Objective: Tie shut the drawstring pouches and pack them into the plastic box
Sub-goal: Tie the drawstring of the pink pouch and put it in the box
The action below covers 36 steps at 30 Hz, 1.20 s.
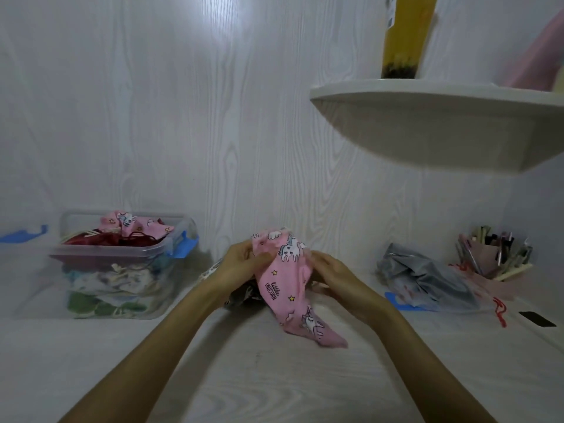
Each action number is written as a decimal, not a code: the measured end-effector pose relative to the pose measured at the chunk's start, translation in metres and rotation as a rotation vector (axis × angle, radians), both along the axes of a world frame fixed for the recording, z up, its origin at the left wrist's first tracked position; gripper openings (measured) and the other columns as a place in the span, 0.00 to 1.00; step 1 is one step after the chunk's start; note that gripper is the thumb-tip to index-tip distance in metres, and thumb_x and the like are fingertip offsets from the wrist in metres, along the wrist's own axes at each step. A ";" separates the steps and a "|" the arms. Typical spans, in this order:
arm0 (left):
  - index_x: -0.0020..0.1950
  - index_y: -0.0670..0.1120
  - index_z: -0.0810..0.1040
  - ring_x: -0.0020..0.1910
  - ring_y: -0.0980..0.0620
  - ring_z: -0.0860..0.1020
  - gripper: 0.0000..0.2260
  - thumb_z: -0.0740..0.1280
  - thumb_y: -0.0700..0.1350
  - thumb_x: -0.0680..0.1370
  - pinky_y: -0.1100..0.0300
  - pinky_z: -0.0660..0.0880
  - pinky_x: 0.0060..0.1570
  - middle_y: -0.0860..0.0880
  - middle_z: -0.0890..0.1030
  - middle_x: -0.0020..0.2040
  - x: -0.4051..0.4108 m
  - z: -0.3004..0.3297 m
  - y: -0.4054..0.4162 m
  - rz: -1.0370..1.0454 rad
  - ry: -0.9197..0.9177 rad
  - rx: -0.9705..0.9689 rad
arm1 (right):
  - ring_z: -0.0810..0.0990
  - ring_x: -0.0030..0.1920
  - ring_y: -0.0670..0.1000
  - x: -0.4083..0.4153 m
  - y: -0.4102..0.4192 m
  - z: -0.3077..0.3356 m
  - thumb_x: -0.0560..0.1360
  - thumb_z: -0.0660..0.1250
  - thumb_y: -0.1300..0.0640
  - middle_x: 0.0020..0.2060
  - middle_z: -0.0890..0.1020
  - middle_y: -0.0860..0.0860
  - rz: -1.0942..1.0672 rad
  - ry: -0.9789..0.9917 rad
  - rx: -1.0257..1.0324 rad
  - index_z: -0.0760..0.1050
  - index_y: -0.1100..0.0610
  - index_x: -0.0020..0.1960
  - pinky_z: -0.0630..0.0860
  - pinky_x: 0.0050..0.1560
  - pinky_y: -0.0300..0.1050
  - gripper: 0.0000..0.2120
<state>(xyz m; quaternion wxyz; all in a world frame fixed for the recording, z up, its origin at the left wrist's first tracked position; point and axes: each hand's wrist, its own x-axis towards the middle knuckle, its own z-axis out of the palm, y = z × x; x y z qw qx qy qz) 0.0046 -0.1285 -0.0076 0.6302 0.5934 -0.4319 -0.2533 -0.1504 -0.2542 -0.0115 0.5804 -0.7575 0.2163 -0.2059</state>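
1. The pink unicorn pouch [285,279] sits at the centre of the table, its upper end lifted between your hands and its lower end trailing toward you onto the surface, probably so the mouth stays up where you can work the cord.
2. Your left hand [241,264] has its fingers curled into the gathered top of the pouch from the left; your right hand [331,274] closes on it from the right. You hold it from both sides, I judge, to draw or knot the string, though the string itself is hidden in the folds.
3. Under the pouch lies a darker patterned piece of cloth [244,296], likely another pouch waiting.
4. The plastic box [122,264] stands to the left near the far wall, lid off and already heaped with pouches, a second pink one [134,224] on top; it is placed within an easy reach.
5. To the right lie a grey bag [424,276] and a clear plastic sheet with a red cord [500,309], and further right a holder of pens [494,254].
6. The table [274,377] is pale wood grain, the wall [183,117] matches, and a rounded shelf [442,126] juts out at upper right carrying a yellow container [406,38].
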 end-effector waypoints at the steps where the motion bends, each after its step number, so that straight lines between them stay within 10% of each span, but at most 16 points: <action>1: 0.52 0.46 0.81 0.44 0.52 0.84 0.06 0.67 0.39 0.77 0.62 0.81 0.43 0.48 0.86 0.45 0.001 -0.002 0.001 -0.005 -0.010 0.000 | 0.82 0.51 0.46 0.006 0.001 0.002 0.70 0.65 0.35 0.52 0.83 0.50 0.010 -0.010 0.006 0.74 0.56 0.64 0.75 0.52 0.40 0.31; 11: 0.49 0.41 0.83 0.37 0.65 0.81 0.12 0.70 0.28 0.71 0.71 0.76 0.39 0.55 0.83 0.38 0.001 0.057 -0.010 0.127 -0.177 -0.227 | 0.84 0.48 0.51 0.032 0.005 0.069 0.71 0.67 0.71 0.48 0.84 0.53 -0.147 -0.436 -0.091 0.79 0.53 0.55 0.81 0.48 0.44 0.18; 17: 0.49 0.48 0.83 0.42 0.58 0.83 0.06 0.70 0.41 0.74 0.69 0.77 0.40 0.52 0.86 0.42 -0.017 0.032 0.005 0.005 0.022 -0.114 | 0.82 0.51 0.49 0.018 0.017 0.028 0.73 0.67 0.68 0.50 0.83 0.52 -0.137 -0.428 -0.211 0.77 0.53 0.55 0.79 0.50 0.38 0.14; 23: 0.53 0.42 0.83 0.35 0.55 0.83 0.08 0.69 0.40 0.75 0.67 0.79 0.37 0.50 0.85 0.35 -0.021 0.000 0.006 0.157 -0.115 -0.112 | 0.69 0.61 0.36 0.013 0.019 0.001 0.69 0.73 0.58 0.63 0.67 0.43 -0.137 -0.355 -0.442 0.63 0.43 0.69 0.70 0.51 0.23 0.33; 26: 0.52 0.43 0.83 0.36 0.56 0.84 0.08 0.69 0.41 0.75 0.66 0.79 0.37 0.52 0.85 0.35 -0.018 0.007 0.001 0.155 -0.146 -0.075 | 0.68 0.62 0.39 0.009 0.020 0.011 0.67 0.68 0.51 0.62 0.68 0.43 -0.080 -0.285 -0.667 0.70 0.41 0.62 0.65 0.56 0.24 0.24; 30: 0.50 0.45 0.85 0.43 0.52 0.84 0.08 0.70 0.46 0.75 0.56 0.80 0.48 0.47 0.86 0.40 -0.004 0.019 -0.005 0.189 -0.204 -0.005 | 0.80 0.47 0.45 0.006 0.010 0.023 0.68 0.75 0.55 0.46 0.82 0.47 -0.145 -0.279 -0.742 0.80 0.52 0.47 0.78 0.49 0.43 0.09; 36: 0.48 0.40 0.83 0.30 0.56 0.82 0.06 0.69 0.41 0.76 0.64 0.80 0.36 0.50 0.84 0.34 0.008 0.034 0.000 0.253 -0.088 -0.018 | 0.76 0.30 0.44 -0.025 -0.013 0.040 0.64 0.78 0.51 0.30 0.80 0.49 -0.303 -0.192 -0.751 0.75 0.53 0.31 0.73 0.27 0.38 0.12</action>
